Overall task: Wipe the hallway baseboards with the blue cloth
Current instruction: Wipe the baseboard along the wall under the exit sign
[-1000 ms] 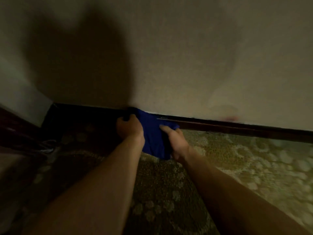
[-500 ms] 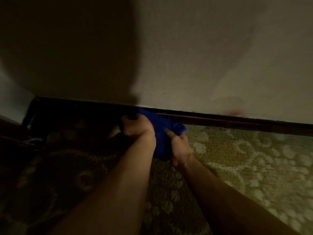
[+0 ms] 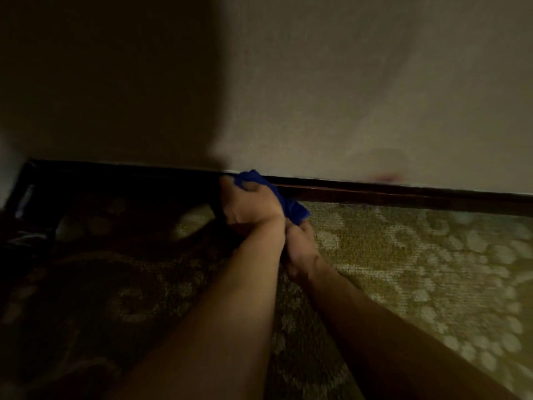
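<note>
Dim hallway corner, seen from above and close to the floor. Left hand (image 3: pixel 250 207) fisted around the blue cloth (image 3: pixel 291 207), knuckles up, pressing the bunched fabric against the dark baseboard (image 3: pixel 403 194) right where wood meets wall (image 3: pixel 360 90). Top fold of cloth peeking above the fingers at the baseboard's upper edge; a loose corner hanging down to the right, over the strip of wood and onto the carpet (image 3: pixel 418 255). Right hand (image 3: pixel 300 246) tucked just below and behind the left wrist, touching it, fingers curled toward the cloth's lower tail; cannot tell whether actually pinching fabric, since the left wrist covers the fingertips. Both forearms bare, converging from the bottom of the view. Baseboard running left to right, slightly downhill toward the right, turning at a corner far left. Carpet patterned in gold and pale blotches, well lit on the right. Large shadow (image 3: pixel 109 82) swallowing the left half of wall, baseboard and floor. Faint reddish smudge (image 3: pixel 385 177) low on the wall, well right of the hands.
</note>
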Action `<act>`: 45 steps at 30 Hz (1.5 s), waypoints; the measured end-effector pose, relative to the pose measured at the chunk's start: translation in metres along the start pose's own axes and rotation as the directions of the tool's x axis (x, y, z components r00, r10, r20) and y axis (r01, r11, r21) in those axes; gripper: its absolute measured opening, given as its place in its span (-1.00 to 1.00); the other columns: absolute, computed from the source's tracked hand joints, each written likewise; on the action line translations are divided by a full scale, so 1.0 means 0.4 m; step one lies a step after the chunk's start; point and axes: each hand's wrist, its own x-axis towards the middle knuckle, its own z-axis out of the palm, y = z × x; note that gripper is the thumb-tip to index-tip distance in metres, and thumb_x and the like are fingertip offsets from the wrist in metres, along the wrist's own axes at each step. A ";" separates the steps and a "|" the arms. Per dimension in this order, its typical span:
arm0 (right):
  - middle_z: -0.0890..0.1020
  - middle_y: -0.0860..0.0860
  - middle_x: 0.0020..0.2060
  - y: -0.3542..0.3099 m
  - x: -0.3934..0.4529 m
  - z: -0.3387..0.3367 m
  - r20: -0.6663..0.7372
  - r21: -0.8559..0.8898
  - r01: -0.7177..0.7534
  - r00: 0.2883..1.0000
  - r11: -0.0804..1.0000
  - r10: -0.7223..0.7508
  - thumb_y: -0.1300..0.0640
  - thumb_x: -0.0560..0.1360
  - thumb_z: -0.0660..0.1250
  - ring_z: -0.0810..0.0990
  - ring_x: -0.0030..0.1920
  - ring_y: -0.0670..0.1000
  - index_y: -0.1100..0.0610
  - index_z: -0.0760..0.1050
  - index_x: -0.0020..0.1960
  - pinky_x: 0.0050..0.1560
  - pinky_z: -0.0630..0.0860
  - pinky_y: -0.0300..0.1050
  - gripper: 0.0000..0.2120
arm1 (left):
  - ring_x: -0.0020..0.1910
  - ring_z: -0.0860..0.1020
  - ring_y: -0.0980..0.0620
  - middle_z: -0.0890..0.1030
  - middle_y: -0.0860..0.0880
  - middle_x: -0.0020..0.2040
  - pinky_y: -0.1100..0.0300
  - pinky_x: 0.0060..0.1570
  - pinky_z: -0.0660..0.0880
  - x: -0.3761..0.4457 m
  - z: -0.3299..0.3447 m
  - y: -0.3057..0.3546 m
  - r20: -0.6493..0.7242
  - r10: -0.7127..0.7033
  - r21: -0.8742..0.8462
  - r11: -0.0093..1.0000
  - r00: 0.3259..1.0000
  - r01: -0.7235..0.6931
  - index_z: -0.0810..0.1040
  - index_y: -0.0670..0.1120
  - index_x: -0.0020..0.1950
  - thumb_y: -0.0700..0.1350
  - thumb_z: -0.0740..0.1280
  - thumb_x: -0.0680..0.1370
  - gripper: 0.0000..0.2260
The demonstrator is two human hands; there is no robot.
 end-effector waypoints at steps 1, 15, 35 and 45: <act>0.62 0.13 -0.15 0.000 -0.002 -0.009 0.008 -0.007 -0.021 1.000 1.000 0.021 0.20 0.53 0.31 0.62 -0.29 0.03 0.12 0.39 0.07 -0.27 0.57 -0.08 -0.85 | 0.20 0.54 -0.18 0.58 -0.16 0.21 0.02 0.16 0.38 -0.020 0.008 0.000 0.050 0.037 0.070 0.997 0.998 -0.041 0.50 -0.12 0.20 -0.16 0.21 0.56 -0.76; 0.65 0.10 -0.04 -0.118 -0.111 0.144 0.006 -0.203 0.291 0.955 0.935 -0.296 0.18 0.55 0.32 0.62 0.04 0.13 0.14 0.52 -0.01 0.19 0.53 0.18 -0.95 | 0.10 0.55 -0.13 0.60 -0.15 0.11 0.03 0.19 0.45 0.196 -0.202 -0.101 0.343 -0.256 -0.156 0.933 0.904 0.324 0.55 -0.17 0.14 -0.07 0.33 0.59 -0.79; 0.62 0.20 -0.07 -0.066 -0.079 0.372 -0.288 -0.322 0.066 0.944 0.944 -0.164 0.07 0.50 0.33 0.58 -0.03 0.18 0.15 0.48 -0.23 0.13 0.51 0.04 -0.81 | 0.12 0.55 -0.11 0.57 0.01 -0.04 -0.10 0.24 0.48 0.307 -0.295 -0.218 0.303 -0.360 -0.291 0.847 0.882 0.445 0.54 0.08 -0.14 -0.04 0.34 0.58 -0.90; 0.60 0.16 -0.12 -0.013 -0.093 0.504 -0.158 -0.380 0.126 0.967 0.916 -0.198 0.04 0.48 0.34 0.60 -0.01 0.23 0.05 0.37 -0.27 0.12 0.54 0.14 -0.78 | 0.17 0.55 -0.12 0.59 -0.08 0.15 -0.10 0.26 0.48 0.323 -0.292 -0.225 0.252 -0.411 -0.325 0.817 0.876 0.477 0.59 -0.06 0.22 -0.08 0.28 0.62 -0.78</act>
